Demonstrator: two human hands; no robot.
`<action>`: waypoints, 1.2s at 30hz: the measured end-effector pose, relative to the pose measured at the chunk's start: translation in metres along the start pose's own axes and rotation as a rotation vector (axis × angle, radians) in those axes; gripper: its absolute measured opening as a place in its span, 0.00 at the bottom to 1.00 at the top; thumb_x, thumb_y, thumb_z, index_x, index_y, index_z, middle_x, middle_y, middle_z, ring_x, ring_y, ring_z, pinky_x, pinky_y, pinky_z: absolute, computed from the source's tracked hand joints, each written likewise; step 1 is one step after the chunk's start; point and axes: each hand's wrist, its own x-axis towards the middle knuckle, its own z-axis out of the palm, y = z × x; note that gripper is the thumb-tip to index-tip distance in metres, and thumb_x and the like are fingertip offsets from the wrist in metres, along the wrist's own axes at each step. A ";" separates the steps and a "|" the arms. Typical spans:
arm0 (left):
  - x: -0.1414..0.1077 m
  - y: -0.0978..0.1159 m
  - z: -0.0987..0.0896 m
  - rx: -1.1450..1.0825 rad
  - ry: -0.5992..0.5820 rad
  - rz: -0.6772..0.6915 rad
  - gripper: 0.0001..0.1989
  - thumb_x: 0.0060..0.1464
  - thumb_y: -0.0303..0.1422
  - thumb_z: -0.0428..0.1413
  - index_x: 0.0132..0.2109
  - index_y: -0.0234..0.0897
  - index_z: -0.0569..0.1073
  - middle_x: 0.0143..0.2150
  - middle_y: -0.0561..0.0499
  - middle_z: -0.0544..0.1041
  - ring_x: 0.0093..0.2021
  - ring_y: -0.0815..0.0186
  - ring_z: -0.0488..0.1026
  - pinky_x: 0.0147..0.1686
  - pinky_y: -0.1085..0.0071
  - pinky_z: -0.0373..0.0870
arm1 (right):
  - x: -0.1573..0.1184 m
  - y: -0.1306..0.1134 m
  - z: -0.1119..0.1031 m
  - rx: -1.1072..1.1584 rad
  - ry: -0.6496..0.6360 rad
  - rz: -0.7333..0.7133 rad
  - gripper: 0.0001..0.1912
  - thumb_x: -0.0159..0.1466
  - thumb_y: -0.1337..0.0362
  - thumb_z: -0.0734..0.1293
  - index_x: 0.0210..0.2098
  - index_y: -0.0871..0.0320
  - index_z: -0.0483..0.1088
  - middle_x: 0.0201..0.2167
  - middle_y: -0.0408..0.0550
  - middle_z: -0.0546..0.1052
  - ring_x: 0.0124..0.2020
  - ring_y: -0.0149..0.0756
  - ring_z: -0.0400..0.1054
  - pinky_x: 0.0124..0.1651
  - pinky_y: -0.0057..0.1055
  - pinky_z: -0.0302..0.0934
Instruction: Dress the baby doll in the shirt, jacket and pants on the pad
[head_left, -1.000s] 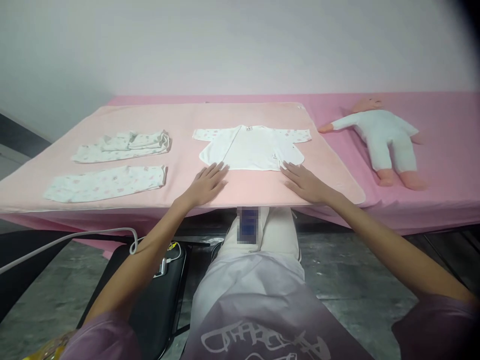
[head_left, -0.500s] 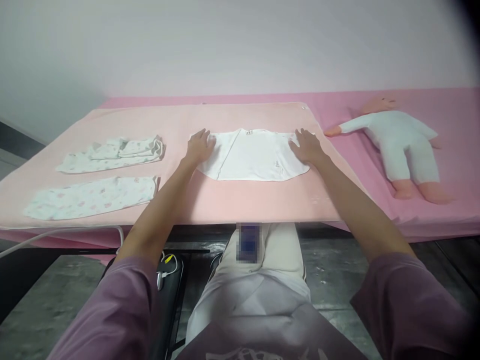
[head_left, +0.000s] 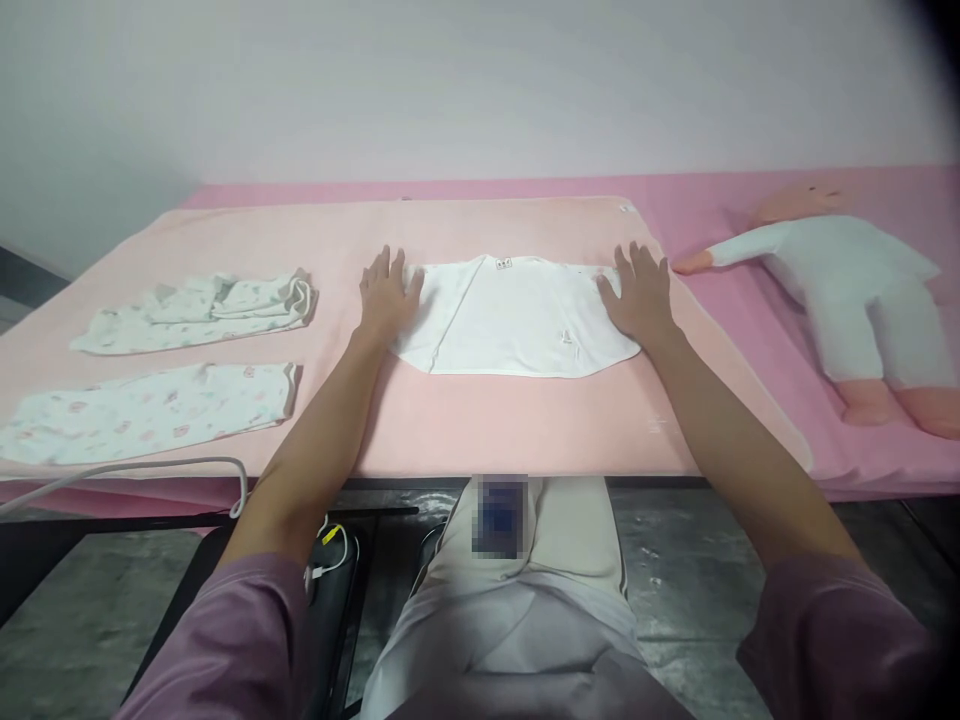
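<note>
Loose mauve sleeves [head_left: 244, 630] ending near the elbows, pale greyish shirt front [head_left: 517, 635], cream trousers [head_left: 574, 530]

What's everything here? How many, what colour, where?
Wall: 1, pale grey, back
Sheet: 1, pink, below wall
Blanket: 1, peach, on sheet
Shirt: 1, white, flat on blanket
Folded clothes: 2, white patterned, blanket's left
Doll: 1, white and peach, right
Cable: at least 1, white, lower left
Furniture: count unclear, black, lower left
Small item: 1, yellow, by cable
Floor: 1, dark grey, below
Trousers: 1, cream, bottom middle
Sleeves: 2, purple, bottom
Arms: 2, bare, over blanket
Left hand: 1, bare, shirt's left
Right hand: 1, bare, shirt's right
</note>
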 end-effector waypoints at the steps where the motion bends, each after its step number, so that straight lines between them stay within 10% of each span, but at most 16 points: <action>1: -0.001 0.002 -0.001 -0.012 0.031 0.036 0.45 0.76 0.61 0.32 0.87 0.42 0.49 0.89 0.43 0.44 0.88 0.45 0.44 0.85 0.41 0.43 | -0.001 -0.002 -0.003 0.012 0.034 -0.050 0.47 0.81 0.38 0.43 0.87 0.62 0.43 0.87 0.57 0.43 0.88 0.62 0.35 0.86 0.72 0.30; 12: -0.008 0.027 0.016 -0.005 -0.248 0.194 0.45 0.75 0.64 0.36 0.87 0.48 0.51 0.89 0.48 0.46 0.88 0.44 0.43 0.86 0.42 0.38 | -0.005 -0.031 0.002 0.154 -0.341 -0.291 0.49 0.79 0.31 0.47 0.88 0.53 0.44 0.88 0.45 0.42 0.88 0.60 0.35 0.89 0.61 0.32; 36: -0.056 0.039 -0.010 0.053 -0.341 0.200 0.42 0.76 0.58 0.37 0.88 0.47 0.48 0.90 0.49 0.40 0.89 0.50 0.35 0.85 0.42 0.36 | -0.040 -0.038 -0.005 0.115 -0.311 -0.218 0.52 0.76 0.29 0.51 0.87 0.57 0.47 0.87 0.52 0.44 0.88 0.55 0.37 0.89 0.60 0.34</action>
